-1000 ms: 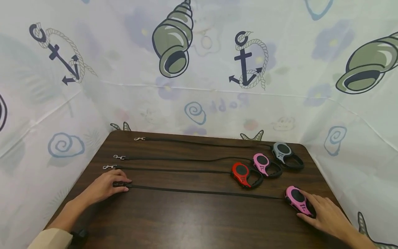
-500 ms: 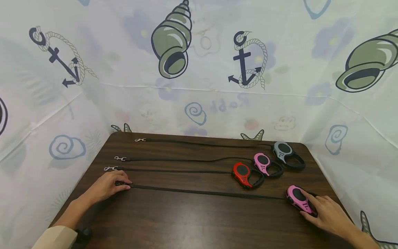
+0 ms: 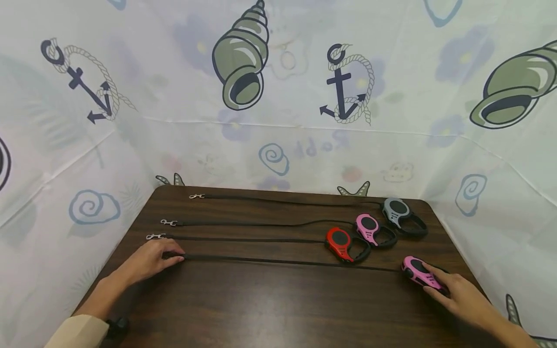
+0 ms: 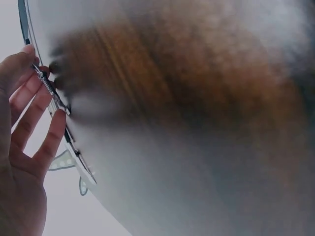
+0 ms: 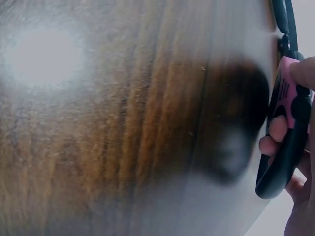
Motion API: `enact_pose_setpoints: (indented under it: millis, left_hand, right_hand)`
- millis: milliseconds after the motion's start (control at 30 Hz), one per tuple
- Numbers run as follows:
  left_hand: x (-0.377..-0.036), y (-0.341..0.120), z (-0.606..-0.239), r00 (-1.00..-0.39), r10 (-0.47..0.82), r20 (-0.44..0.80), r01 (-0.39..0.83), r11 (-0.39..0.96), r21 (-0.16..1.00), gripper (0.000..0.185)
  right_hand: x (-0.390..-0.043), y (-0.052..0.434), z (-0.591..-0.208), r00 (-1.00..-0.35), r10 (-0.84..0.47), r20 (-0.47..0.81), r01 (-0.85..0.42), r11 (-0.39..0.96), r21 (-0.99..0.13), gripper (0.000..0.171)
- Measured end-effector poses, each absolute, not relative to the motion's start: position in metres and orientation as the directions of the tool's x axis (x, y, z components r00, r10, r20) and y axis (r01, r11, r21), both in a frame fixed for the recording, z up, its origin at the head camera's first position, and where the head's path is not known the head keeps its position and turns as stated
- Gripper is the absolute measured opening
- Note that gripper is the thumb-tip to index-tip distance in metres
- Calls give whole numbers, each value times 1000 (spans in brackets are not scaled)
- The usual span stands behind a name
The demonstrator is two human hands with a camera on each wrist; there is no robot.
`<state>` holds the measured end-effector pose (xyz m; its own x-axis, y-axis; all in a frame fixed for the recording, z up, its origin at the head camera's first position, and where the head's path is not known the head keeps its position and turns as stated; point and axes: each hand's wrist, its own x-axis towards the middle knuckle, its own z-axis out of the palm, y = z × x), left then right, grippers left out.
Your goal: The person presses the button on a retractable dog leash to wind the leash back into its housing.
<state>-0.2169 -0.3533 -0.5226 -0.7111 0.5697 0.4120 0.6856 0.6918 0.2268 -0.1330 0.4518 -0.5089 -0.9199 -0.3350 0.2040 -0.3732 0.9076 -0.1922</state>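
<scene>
On the table [image 3: 270, 299] lie four leashes; right hand [image 3: 461, 297] grips one pink leash [image 3: 417, 272], left hand [image 3: 145, 261] pinches its clip [image 4: 49, 88].

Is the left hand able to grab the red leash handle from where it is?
Probably not without letting go. The left hand holds the clip end at the table's left side, while the red leash handle lies far right; nothing blocks the way.
</scene>
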Motion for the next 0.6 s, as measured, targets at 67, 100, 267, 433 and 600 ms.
enact_pose_setpoints:
  millis: [67,100,267,433,600]
  left_hand:
    - [-216,-353,-521,-728,553,406,669,702,245,20]
    - [-216,-353,-520,-734,548,401,663,707,247,19]
    - [-216,-352,-512,-745,544,387,653,713,256,17]
    - [-217,-350,-506,-751,541,379,652,698,296,17]
    - [-219,-352,-501,-745,542,388,659,687,306,22]
  right_hand:
    - [-134,452,-506,-924,-318,211,-363,903,-230,55]
    - [-135,452,-504,-927,-307,213,-355,902,-247,52]
    - [-141,450,-495,-917,-280,284,-366,875,-318,42]
    - [-147,450,-489,-913,-239,330,-364,842,-398,36]
    - [-152,450,-483,-960,-152,234,-248,849,-467,32]
